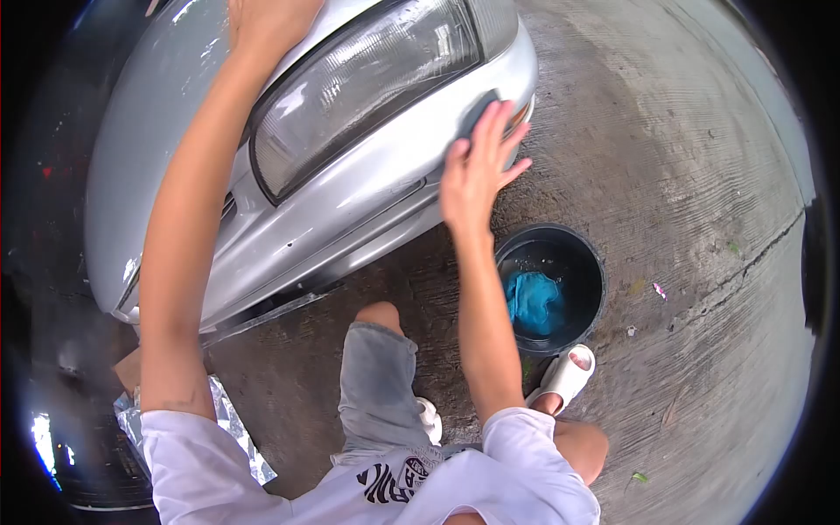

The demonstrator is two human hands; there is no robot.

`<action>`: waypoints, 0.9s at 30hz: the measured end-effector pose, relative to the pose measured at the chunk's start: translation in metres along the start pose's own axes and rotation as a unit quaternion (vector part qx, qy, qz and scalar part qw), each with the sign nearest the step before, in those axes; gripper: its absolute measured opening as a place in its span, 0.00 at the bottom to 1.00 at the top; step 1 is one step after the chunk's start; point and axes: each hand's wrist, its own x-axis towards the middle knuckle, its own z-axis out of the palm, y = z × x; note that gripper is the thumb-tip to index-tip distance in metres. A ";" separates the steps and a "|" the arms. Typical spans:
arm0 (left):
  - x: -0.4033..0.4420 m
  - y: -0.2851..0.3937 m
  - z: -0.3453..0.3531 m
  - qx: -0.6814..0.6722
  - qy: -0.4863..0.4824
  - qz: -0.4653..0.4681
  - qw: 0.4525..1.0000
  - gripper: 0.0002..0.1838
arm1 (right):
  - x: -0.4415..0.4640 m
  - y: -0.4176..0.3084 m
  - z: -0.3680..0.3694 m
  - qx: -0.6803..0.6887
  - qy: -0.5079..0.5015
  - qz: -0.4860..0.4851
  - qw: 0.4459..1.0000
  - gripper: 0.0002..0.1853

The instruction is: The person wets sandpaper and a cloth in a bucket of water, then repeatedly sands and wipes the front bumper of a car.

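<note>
A silver car's front corner fills the upper left, with its bumper (385, 166) below a clear headlight (367, 87). My right hand (477, 171) presses a small dark grey pad (479, 112) against the bumper near its outer end. Its fingers are partly spread over the pad, which they mostly cover; I cannot tell if it is a sponge or a sanding pad. My left hand (273, 22) rests on the hood above the headlight, and the top edge of the view cuts off its fingers.
On the concrete floor (682, 175), right of my knees, stands a black bucket (598, 289) of water with a blue cloth (532, 302) in it. My white slipper (567, 378) is close beside it. Shiny foil-like sheeting (241, 429) lies at the lower left.
</note>
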 end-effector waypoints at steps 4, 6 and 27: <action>0.003 -0.006 0.008 0.027 0.018 0.012 0.999 0.20 | -0.035 -0.030 0.013 -0.047 -0.061 -0.051 0.996 0.36; 0.002 -0.011 0.008 0.034 0.018 0.019 0.999 0.20 | -0.119 -0.089 0.033 0.033 -0.218 -0.113 0.969 0.41; -0.414 0.313 0.152 -0.192 -0.681 0.173 0.685 0.45 | -0.153 0.166 -0.195 0.198 0.420 0.337 0.819 0.08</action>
